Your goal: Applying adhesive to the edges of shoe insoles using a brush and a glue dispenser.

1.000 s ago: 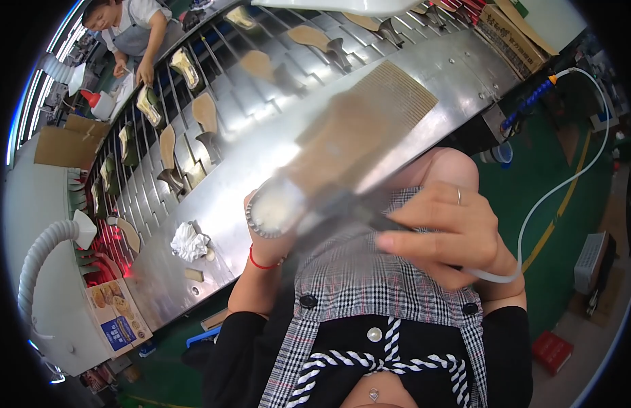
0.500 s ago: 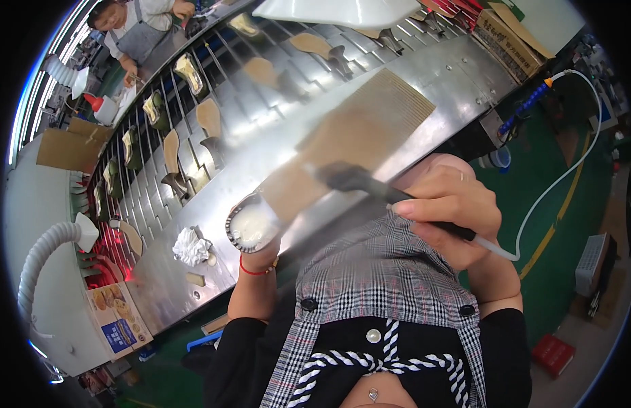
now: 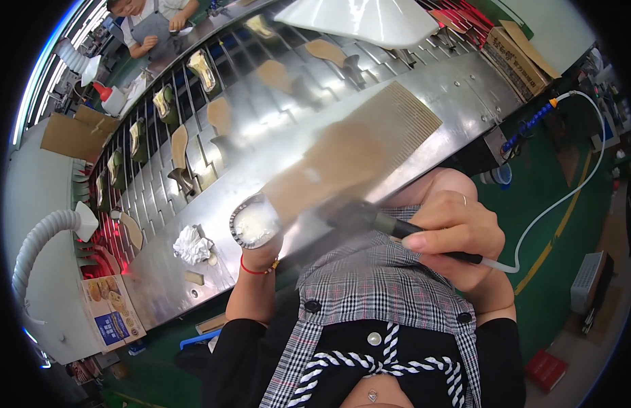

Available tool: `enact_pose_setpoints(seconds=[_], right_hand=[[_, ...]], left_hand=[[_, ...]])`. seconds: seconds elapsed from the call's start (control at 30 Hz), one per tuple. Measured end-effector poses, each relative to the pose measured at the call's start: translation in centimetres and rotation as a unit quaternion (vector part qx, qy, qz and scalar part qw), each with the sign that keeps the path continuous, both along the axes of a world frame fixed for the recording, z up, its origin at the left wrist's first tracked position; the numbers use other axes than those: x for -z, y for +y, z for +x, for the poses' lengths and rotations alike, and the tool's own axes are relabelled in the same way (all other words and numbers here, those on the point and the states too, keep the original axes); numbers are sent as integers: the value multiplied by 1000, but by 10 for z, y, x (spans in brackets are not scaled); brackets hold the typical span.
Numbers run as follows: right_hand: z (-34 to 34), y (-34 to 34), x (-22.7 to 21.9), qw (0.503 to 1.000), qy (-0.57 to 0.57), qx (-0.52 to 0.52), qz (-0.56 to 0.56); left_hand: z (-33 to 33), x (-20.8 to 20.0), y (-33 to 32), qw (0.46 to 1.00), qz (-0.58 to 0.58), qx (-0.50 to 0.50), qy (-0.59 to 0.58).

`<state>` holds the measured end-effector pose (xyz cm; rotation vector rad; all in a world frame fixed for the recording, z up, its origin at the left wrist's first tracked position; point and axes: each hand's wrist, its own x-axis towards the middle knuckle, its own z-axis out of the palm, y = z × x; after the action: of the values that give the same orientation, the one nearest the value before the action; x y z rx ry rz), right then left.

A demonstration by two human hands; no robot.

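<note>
Item: tan shoe sole (image 3: 349, 160), ridged at its far end, held up over the steel conveyor (image 3: 458, 95); left hand (image 3: 261, 238) sits under its near end, grip hidden by the white-coated heel. Right hand (image 3: 451, 234) pinches a black brush (image 3: 370, 219) fed by a white hose (image 3: 560, 204). Step judged: coating the sole; next calls for steady strokes outward.

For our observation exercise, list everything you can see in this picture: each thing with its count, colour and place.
shoe sole: one, tan, blurred, held up centre
brush: one, dark, with white hose, at the sole
conveyor: one, silver, across the top
soles on conveyor: several, tan, upper left
crumpled rag: one, white, conveyor's near edge
cardboard box: one, brown, upper right
co-worker: one, top left
left hand: under the sole, holding it
right hand: grips the brush
</note>
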<state>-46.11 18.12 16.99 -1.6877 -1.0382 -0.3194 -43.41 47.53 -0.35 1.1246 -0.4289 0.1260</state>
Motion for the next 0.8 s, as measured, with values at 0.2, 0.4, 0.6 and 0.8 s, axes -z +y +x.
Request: enact_pose_setpoints(seconds=[0.2, 0.4, 0.6, 0.8], right_hand=[[-1, 7, 6, 998, -46, 18, -48], [4, 0, 11, 995, -35, 86, -46], [5, -6, 14, 1000, -27, 5, -16], [1, 2, 25, 997, 53, 60, 3]], left_hand=[[2, 7, 6, 998, 52, 4, -38], [0, 9, 4, 997, 25, 22, 66], [1, 14, 9, 987, 152, -52, 22], [19, 7, 5, 868, 376, -276, -173]])
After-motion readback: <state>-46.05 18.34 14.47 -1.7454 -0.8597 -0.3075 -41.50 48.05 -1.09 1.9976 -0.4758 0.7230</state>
